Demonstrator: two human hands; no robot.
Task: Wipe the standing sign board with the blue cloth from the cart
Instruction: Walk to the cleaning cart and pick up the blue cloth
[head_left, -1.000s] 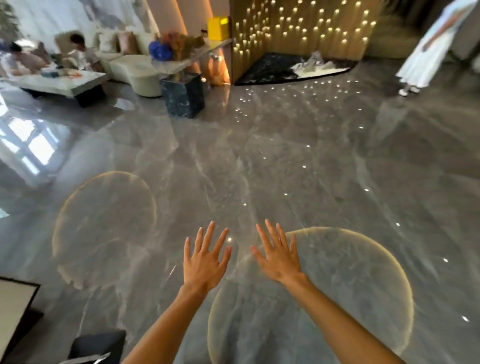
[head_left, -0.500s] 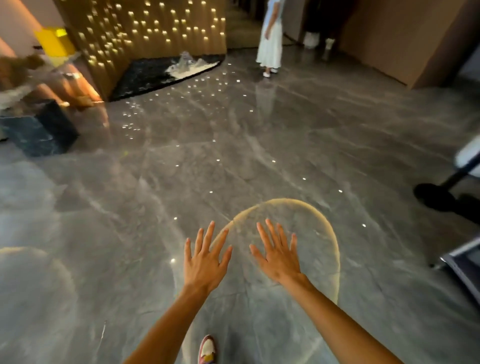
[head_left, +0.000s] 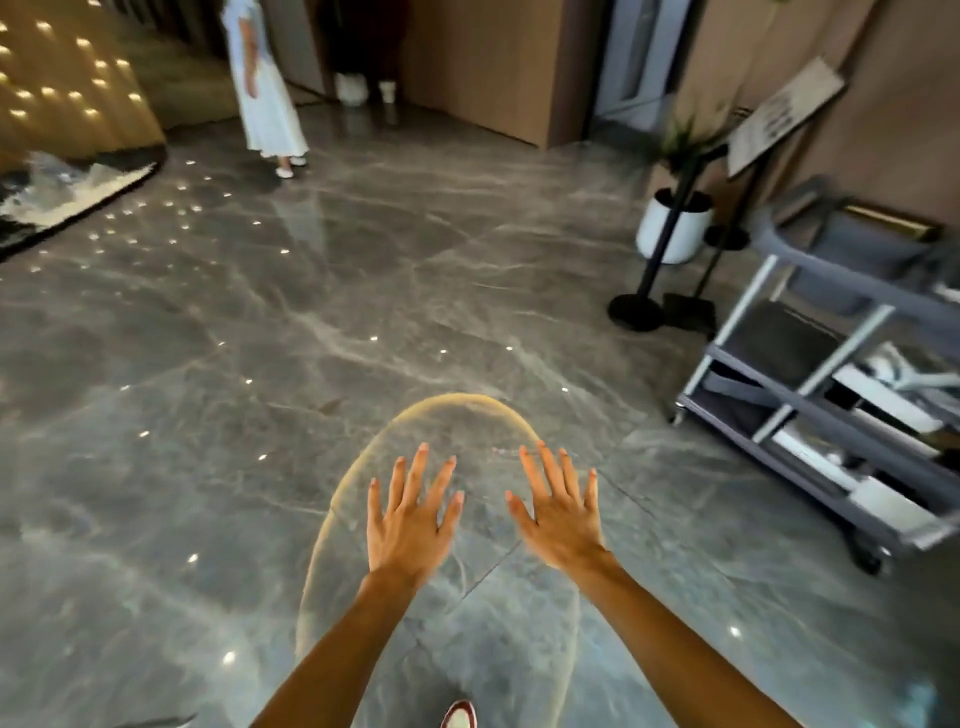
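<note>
Grey marble floor (head_left: 415, 291), polished and dotted with small light reflections, fills the view. Far left, a lit gold wall (head_left: 57, 78) runs off the frame above a dark mat (head_left: 62, 192), both cut by the edge. Beside them a person in a long white dress (head_left: 267, 104) stands, head out of frame. Near the centre, the left hand (head_left: 410, 525) and right hand (head_left: 563, 514) are held out side by side, fingers straight and spread, holding nothing; a shoe tip (head_left: 460, 716) peeks in below. Far right, the standing sign board (head_left: 779, 114) tilts on its dark post by a white potted plant (head_left: 675, 228). Nearer right, the grey cart (head_left: 841, 374) is blurred and cropped; no blue cloth can be made out on it.
</note>
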